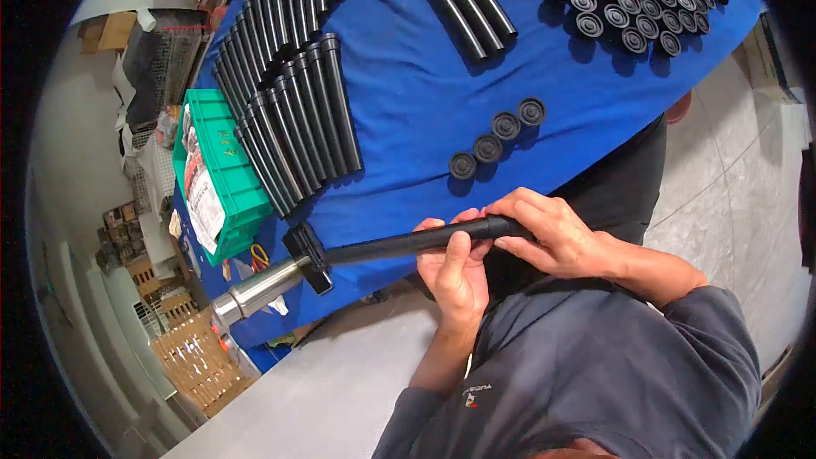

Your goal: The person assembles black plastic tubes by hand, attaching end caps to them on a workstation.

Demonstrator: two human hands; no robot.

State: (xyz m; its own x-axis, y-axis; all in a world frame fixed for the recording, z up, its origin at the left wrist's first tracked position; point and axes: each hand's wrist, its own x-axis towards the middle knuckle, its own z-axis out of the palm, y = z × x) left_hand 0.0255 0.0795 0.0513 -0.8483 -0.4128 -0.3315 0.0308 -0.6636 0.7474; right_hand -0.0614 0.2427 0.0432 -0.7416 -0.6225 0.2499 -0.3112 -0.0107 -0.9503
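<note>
A long black tube (382, 245) slants across in front of me, its far end at a black block-like fitting (308, 253) beside a shiny metal cylinder (259, 291). My left hand (455, 276) supports the tube from below, thumb up along its side and fingers curled round it. At the near end, my right hand (548, 234) grips the tube between thumb and fingers, covering part of a slightly wider dark end piece (503, 226). Just beyond my hands, several round black caps (488, 148) lie in a slanting row on the blue cloth (399, 119).
Rows of black tubes with wider ends (297, 110) lie at the left. Three plain black tubes (463, 4) rest at the back. Many round caps (629, 2) crowd the far right. A green crate (246, 191) holding a printed sheet stands at the left edge.
</note>
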